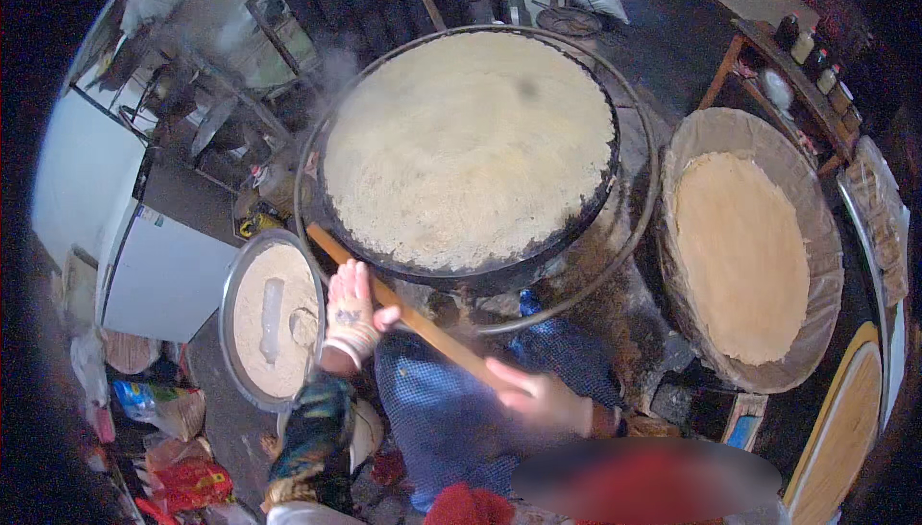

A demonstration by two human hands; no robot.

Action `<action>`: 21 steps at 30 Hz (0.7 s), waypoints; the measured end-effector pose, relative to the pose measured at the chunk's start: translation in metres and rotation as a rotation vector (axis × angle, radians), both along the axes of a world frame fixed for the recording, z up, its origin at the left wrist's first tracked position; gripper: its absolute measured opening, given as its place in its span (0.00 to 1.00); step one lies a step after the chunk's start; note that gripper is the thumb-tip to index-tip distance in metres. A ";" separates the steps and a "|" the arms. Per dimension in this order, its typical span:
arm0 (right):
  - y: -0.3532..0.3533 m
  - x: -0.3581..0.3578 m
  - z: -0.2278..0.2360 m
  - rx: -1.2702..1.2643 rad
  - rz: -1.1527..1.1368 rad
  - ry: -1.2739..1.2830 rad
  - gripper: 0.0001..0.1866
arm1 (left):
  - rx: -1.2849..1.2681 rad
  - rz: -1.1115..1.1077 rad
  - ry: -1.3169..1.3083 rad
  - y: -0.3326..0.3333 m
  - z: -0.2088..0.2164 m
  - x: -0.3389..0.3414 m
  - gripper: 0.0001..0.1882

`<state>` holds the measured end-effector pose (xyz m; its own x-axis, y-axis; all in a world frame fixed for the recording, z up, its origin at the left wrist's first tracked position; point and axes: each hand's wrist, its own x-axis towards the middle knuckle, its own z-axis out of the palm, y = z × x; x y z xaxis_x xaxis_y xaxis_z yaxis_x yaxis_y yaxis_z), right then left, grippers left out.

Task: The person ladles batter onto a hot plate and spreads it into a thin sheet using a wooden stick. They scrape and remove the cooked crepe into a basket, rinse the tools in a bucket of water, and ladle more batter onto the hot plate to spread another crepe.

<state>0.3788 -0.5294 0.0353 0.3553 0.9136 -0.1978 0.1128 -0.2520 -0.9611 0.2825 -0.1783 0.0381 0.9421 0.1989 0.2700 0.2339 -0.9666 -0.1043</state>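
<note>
A flat wooden batter scraper (437, 336) slants across in front of me, its far tip by the near left rim of a big round griddle (379, 264). My right hand (547, 402), slightly blurred, is closed round its near end. Against the stick's upper part rests my left hand (353, 318), fingers stretched out and thumb apart, with a light wrap round the wrist. A wide, pale sheet of batter (471, 141) covers the griddle, ragged at its dark edge. Left of my left hand stands a metal basin (229, 318) of pale batter (252, 333), with a ladle-like utensil (303, 326) in it.
A metal ring (645, 227) surrounds the griddle. On the right, a lined round basket (816, 275) holds flat, tan pancakes (740, 256). Beyond it stands a wooden shelf (768, 107) with bottles. A round wooden board (845, 429) leans at lower right. Plastic bags (187, 477) lie lower left.
</note>
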 end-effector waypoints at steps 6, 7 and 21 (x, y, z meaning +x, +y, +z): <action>-0.116 -0.012 0.039 -0.290 -0.365 0.079 0.29 | -0.242 -0.395 -0.168 -0.131 0.080 0.141 0.52; -0.126 -0.011 0.046 -0.413 -0.580 0.152 0.28 | -0.270 -0.510 -0.231 -0.147 0.070 0.178 0.52; -0.047 0.017 0.033 0.070 -0.160 1.201 0.27 | -0.062 -0.128 0.208 -0.042 0.031 0.145 0.51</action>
<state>0.3953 -0.5760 0.0680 0.0893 0.8982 -0.4304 -0.8869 -0.1249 -0.4447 0.4273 -0.2206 0.0688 0.9948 0.0841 0.0583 0.0885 -0.9931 -0.0770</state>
